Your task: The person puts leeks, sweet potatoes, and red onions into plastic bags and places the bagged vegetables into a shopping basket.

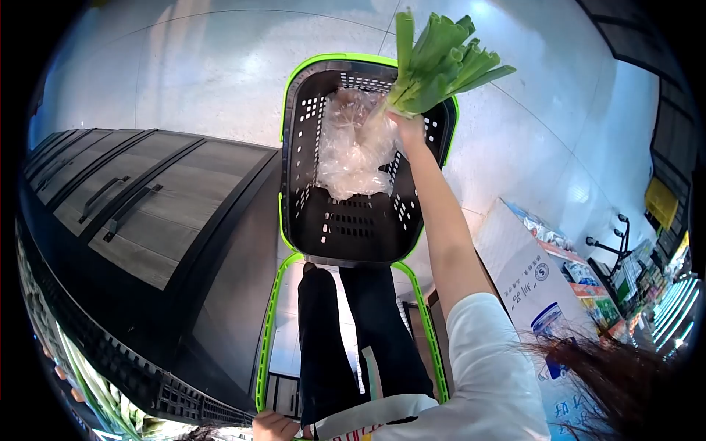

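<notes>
A black basket (357,246) with green trim stands on the floor ahead of my legs. Inside it lies a crumpled clear plastic bag (353,151); its contents are hard to make out. My right hand (407,131) is closed around the pale stalks of a leafy green vegetable (434,70) over the basket's right side, its leaves sticking out past the far rim. At the bottom of the view my left hand (275,426) is curled on the end of the basket's long green handle (266,338).
Dark wooden cabinets (158,206) with handles run along the left, with green vegetables (103,386) at their lower edge. On the right are a printed white cardboard box (522,272) and shelves of packaged goods. Pale tiled floor (220,81) lies beyond the basket.
</notes>
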`<action>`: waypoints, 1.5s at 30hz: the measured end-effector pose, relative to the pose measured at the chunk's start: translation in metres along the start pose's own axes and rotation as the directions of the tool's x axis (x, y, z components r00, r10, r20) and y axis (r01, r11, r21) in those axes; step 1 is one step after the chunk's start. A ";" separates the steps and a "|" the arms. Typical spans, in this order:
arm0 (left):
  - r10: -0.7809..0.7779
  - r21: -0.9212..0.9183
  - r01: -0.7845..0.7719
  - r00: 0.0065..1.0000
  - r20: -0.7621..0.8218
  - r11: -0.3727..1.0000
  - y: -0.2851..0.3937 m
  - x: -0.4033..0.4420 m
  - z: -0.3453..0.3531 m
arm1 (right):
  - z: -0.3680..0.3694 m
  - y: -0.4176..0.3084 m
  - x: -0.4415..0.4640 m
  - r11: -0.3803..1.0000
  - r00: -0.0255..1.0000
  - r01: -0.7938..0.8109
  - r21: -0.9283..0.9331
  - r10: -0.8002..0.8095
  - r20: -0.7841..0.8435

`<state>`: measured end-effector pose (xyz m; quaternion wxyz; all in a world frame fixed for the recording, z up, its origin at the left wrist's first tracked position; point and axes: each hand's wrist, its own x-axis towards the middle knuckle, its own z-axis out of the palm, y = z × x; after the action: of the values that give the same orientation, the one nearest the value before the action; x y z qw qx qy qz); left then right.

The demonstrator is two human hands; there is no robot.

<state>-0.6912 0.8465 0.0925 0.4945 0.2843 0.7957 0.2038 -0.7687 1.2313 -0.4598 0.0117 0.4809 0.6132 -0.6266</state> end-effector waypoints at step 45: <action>0.228 -0.381 -0.166 0.966 0.123 0.909 -0.023 -0.058 0.014 | -0.154 -0.237 -0.522 0.841 0.984 -0.109 0.530 0.015 0.178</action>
<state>-0.6643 0.7916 0.1117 0.5797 0.2814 0.6670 0.3740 -0.5410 1.1097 0.0748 -0.0520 0.4304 0.3940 -0.8104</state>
